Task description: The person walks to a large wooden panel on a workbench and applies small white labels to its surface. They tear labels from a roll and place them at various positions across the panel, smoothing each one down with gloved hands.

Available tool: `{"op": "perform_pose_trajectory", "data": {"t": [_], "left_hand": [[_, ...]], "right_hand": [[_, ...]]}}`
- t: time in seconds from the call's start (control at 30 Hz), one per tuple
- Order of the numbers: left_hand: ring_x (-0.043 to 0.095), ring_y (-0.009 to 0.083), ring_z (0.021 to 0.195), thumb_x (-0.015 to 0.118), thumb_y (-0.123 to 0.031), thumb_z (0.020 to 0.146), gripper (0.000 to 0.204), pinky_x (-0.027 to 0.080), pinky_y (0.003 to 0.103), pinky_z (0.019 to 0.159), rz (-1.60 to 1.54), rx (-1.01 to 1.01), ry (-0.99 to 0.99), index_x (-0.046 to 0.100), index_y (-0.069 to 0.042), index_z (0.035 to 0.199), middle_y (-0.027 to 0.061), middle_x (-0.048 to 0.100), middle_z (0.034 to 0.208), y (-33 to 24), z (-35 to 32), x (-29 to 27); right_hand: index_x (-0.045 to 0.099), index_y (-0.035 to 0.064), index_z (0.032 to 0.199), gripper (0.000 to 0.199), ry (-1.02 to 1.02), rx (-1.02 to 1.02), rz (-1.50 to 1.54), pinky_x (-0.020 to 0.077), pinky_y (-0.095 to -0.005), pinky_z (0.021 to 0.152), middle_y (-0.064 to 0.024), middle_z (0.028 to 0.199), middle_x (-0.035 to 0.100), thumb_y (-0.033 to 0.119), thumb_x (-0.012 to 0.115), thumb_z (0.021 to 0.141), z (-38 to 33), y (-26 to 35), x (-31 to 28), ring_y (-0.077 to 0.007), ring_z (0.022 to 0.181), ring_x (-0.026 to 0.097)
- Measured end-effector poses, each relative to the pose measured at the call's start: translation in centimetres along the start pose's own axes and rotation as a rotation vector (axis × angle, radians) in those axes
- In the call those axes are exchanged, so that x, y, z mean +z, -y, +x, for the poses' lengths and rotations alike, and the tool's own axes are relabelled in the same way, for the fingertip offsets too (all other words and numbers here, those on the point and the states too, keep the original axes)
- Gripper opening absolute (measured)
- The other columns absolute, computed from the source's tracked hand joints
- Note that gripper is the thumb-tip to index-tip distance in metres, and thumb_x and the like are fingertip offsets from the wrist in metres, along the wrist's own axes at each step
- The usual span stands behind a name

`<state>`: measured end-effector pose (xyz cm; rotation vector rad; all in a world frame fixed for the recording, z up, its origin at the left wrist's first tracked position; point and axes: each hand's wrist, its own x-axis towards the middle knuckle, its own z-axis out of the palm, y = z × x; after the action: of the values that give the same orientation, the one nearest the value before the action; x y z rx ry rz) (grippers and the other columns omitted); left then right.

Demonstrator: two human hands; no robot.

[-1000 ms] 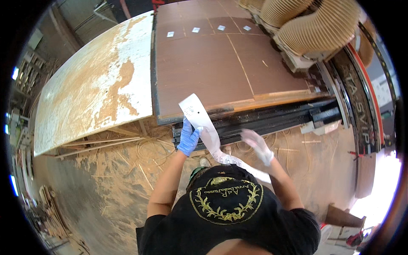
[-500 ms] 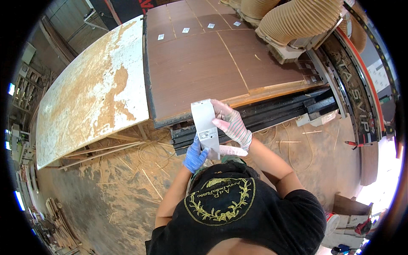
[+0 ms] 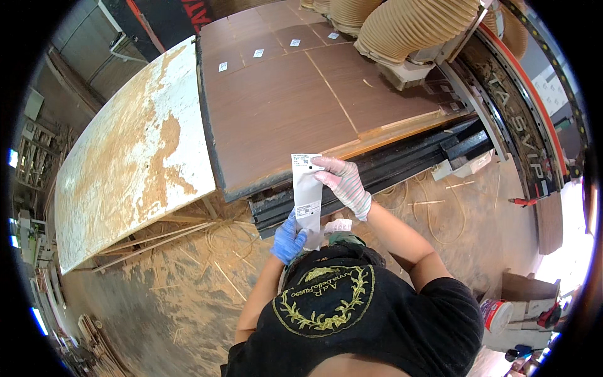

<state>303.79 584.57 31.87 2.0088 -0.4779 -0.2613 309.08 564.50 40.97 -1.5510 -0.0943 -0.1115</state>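
Observation:
I hold a long white label strip (image 3: pixel 308 191) upright in front of my chest. My left hand (image 3: pixel 287 239), in a blue glove, grips its lower end. In a pale striped glove, my right hand (image 3: pixel 344 184) pinches the strip's top edge, where a printed label sits. Just beyond the strip lies a large brown board (image 3: pixel 282 107) cut into panels, and several of the far panels carry small white labels (image 3: pixel 258 53).
A worn white and tan sheet (image 3: pixel 132 157) lies to the left of the board. A ribbed beige hose (image 3: pixel 408 22) and a machine gantry (image 3: pixel 521 132) stand at the right. Wood strips and sawdust cover the floor (image 3: pixel 188 276). A white bucket (image 3: pixel 496 314) stands at the lower right.
My right hand rose from beside my body to the top of the strip. The strip swung from a slant to upright, and my left hand dropped to its lower end.

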Motion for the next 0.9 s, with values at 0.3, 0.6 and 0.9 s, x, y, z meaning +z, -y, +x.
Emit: {"op": "perform_pose_trajectory", "data": {"t": [0.3,0.6,0.9], "left_hand": [[0.056,0.0357,0.092,0.052,-0.013,0.071,0.059,0.046,0.037,0.078,-0.056,-0.182,-0.018,0.037,-0.010,0.128,0.0224,0.056,0.103,5.6,-0.6,0.4],[0.044,0.0159,0.107,0.047,0.004,0.075,0.060,0.034,0.027,0.092,-0.614,-0.205,-0.182,0.026,0.001,0.132,0.0097,0.046,0.119,7.4,-2.8,0.3],[0.042,0.0150,0.105,0.046,0.006,0.074,0.067,0.035,0.027,0.091,-0.653,-0.089,-0.214,0.020,-0.004,0.135,0.0078,0.042,0.120,4.2,-0.1,-1.6]], "right_hand": [[0.058,0.0022,0.099,0.026,0.097,0.430,0.393,0.0476,-0.0310,0.079,-0.0063,0.092,0.061,0.019,0.063,0.079,4.8,-8.3,-3.3,-0.0173,0.085,0.058],[0.054,0.0017,0.107,0.044,0.274,0.124,-1.369,0.0397,-0.0409,0.088,-0.0168,0.108,0.056,0.037,0.049,0.082,16.8,-12.8,-5.2,-0.0316,0.102,0.052],[0.031,0.0066,0.132,0.075,0.380,-0.024,-1.490,0.0131,-0.0414,0.106,-0.0152,0.139,0.025,0.061,0.035,0.081,9.9,-13.8,-2.2,-0.0281,0.130,0.019]]}}
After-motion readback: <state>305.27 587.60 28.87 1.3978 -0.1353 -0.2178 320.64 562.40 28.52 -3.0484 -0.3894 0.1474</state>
